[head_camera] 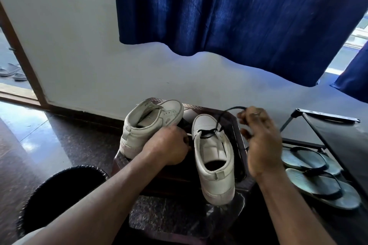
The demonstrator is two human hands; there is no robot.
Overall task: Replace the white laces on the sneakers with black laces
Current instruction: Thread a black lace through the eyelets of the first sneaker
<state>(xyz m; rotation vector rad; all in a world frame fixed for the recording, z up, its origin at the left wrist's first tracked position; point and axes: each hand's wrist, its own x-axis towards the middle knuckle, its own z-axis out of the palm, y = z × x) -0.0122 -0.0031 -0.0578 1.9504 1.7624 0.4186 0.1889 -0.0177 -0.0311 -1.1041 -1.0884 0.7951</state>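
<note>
**Q:** On the bench point(191, 110), nearer white sneaker point(215, 165): what may fail?

**A:** The black lace point(207, 132), crossed at the toe-end eyelets, could slip out or sit uneven if the right hand point(260, 141), raised and pinching one end, outpulls the left hand point(169, 145), curled round the other end.

The 2 bare forearms point(111, 191) reached forward. The left hand point(169, 145) lay knuckles-up with fingers curled under, their hold hidden. The right hand point(260, 137) was raised, its fingertips point(242, 116) pinching a thin black lace point(235, 107).
</note>
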